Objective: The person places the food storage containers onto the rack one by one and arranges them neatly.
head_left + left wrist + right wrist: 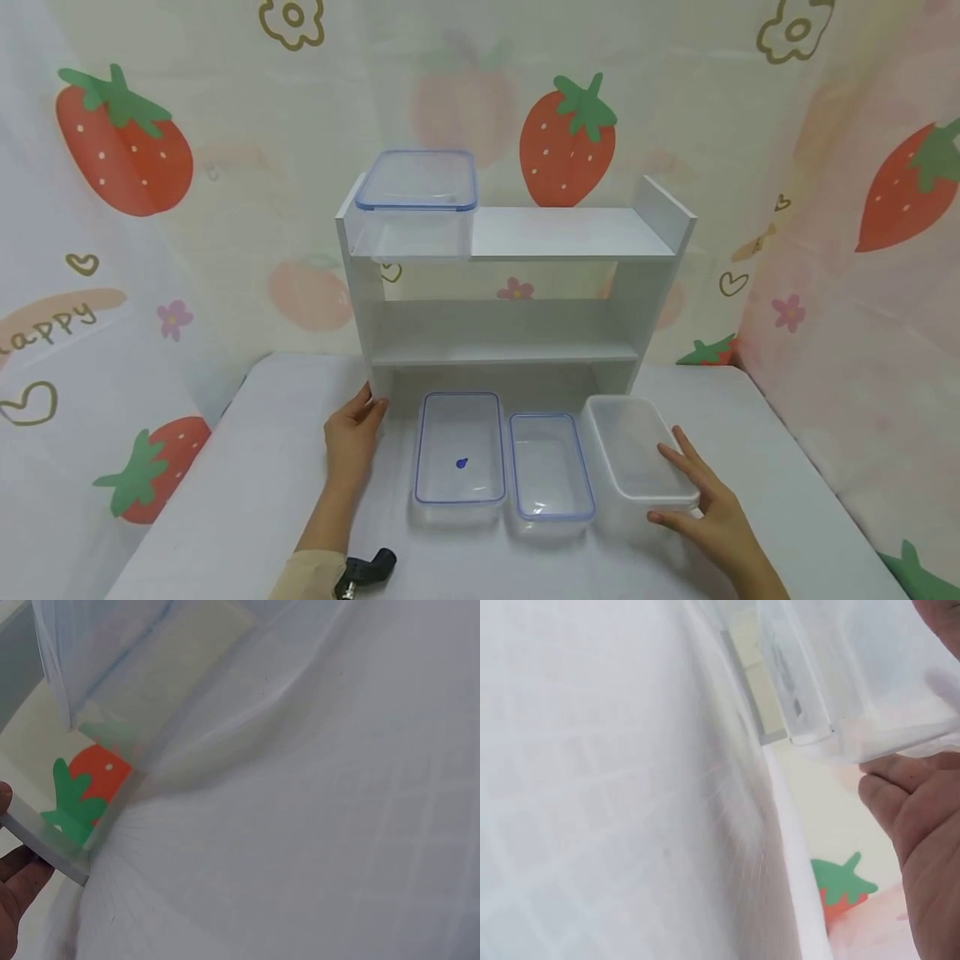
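Observation:
My left hand [351,440] is at the lower front edge of the white shelf [502,333], pinching its left side panel. The left wrist view has the thumb on one face of that panel and fingers [22,881] on the other. On the right, my right hand [716,521] holds a clear food container with a frosted white lid [637,446] by its near right corner. Thumb and fingers are spread across that corner. Seen from the right wrist, the container's wall [855,682] lies between the thumb and the fingers [911,791].
Two clear containers with blue-rimmed lids, a larger one [459,446] and a smaller one [552,467], stand in front of the shelf. Another blue-rimmed container [416,208] sits on the top tier's left. Strawberry-print cloth [225,292] hangs behind the white table [247,500].

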Tool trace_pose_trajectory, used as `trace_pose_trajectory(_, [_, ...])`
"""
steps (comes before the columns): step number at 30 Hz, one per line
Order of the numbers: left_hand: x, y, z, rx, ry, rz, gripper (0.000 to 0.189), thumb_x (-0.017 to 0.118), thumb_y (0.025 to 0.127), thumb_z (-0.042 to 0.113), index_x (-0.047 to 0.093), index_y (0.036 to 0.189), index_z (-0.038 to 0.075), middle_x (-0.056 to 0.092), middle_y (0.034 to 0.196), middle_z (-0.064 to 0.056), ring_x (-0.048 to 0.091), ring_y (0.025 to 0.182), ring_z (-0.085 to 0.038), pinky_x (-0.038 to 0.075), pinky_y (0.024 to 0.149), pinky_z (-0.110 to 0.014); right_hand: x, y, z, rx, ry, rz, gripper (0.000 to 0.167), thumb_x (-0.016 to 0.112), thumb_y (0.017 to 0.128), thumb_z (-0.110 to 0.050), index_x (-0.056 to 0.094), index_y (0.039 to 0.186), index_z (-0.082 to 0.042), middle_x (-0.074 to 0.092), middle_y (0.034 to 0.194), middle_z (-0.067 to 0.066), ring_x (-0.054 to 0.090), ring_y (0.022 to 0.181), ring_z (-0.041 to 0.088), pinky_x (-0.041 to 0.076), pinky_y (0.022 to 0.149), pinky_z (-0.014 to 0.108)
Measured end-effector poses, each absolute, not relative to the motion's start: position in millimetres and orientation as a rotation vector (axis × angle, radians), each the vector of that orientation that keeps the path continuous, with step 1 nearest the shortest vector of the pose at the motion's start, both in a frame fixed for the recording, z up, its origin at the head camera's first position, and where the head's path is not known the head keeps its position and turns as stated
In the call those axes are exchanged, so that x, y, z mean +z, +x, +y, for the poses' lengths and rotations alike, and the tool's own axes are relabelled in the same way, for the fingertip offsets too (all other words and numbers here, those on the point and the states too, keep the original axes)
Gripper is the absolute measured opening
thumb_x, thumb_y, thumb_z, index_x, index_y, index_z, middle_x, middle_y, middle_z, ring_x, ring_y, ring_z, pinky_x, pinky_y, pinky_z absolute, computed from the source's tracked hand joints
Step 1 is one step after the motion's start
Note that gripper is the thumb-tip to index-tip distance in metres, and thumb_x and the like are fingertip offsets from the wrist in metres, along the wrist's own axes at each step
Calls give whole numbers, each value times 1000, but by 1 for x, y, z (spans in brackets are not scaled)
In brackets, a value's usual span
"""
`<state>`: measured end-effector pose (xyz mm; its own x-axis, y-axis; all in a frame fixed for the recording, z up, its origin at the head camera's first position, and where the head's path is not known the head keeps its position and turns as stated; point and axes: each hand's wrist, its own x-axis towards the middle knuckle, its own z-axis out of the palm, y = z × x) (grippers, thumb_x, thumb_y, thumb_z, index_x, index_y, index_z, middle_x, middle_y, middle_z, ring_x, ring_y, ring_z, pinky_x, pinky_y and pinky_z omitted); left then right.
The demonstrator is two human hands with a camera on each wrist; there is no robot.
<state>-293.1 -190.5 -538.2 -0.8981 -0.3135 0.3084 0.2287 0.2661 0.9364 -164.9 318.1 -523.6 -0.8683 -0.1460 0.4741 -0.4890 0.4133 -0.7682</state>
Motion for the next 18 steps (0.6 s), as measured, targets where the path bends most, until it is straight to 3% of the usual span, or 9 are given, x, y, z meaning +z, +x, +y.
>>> trace_pose_trajectory(8, [-539, -293, -191, -1677, 70, -2103, 48, 73, 97, 27, 61, 141, 12, 63, 141, -8, 69, 116, -26, 53, 82, -7, -516, -164, 320, 1400, 581, -2324, 94, 90, 67, 9, 48, 150, 0, 23, 168, 19, 25, 152, -1, 36, 107, 7])
trace_pose_trajectory(18, [-539, -294, -190, -1704, 90, -2088, 49, 74, 97, 27, 61, 140, 10, 62, 142, -9, 69, 116, -27, 55, 82, -9, -498, -163, 307, 1449, 556, -2304, 96, 88, 67, 13, 45, 152, 0, 23, 169, 16, 25, 151, -3, 39, 106, 7])
